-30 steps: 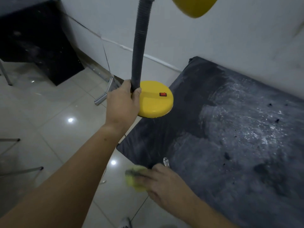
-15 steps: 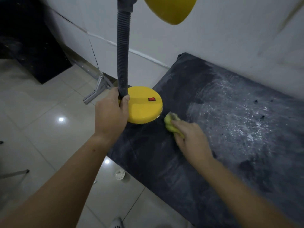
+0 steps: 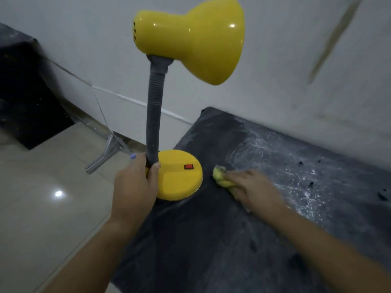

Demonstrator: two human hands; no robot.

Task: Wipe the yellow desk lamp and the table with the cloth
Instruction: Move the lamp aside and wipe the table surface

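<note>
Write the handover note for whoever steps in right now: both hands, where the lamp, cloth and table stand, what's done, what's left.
Left hand: closed around the bottom of the grey neck of the yellow desk lamp, whose base sits at the table's left edge.
Right hand: pressing the yellow cloth flat on the dark table, just right of the lamp base.
Done: the near part of the table looks mostly free of dust.
Left: white dust and dark specks toward the wall and right side; whether the lamp has been wiped cannot be told.
</note>
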